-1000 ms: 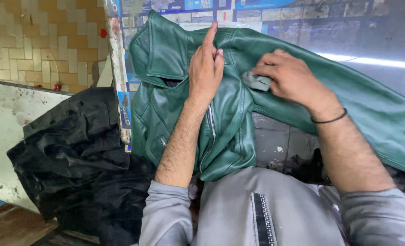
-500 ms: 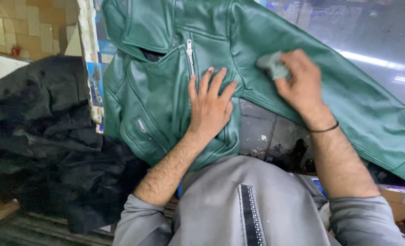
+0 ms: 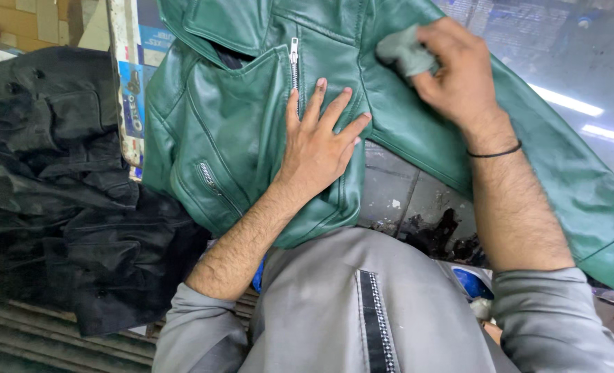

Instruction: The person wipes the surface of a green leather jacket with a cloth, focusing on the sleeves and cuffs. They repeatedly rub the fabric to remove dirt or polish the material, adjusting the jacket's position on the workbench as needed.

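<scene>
A green leather jacket (image 3: 238,131) lies spread in front of me, its zipper running down the front and one sleeve stretching to the lower right. My left hand (image 3: 319,141) lies flat on the jacket's front panel beside the zipper, fingers spread. My right hand (image 3: 452,69) grips a small pale grey-green cloth (image 3: 400,52) and presses it against the jacket near the shoulder. A thin black band circles my right wrist.
A heap of black leather garments (image 3: 65,193) lies to the left, touching the green jacket's edge. A glossy glass surface (image 3: 562,62) with light reflections lies under the sleeve. Yellow tiles show at top left. A blue object (image 3: 471,283) sits by my right elbow.
My left hand slid down from the collar area to the lower front panel. My right hand carried the cloth along the shoulder. The view shifted lower and closer.
</scene>
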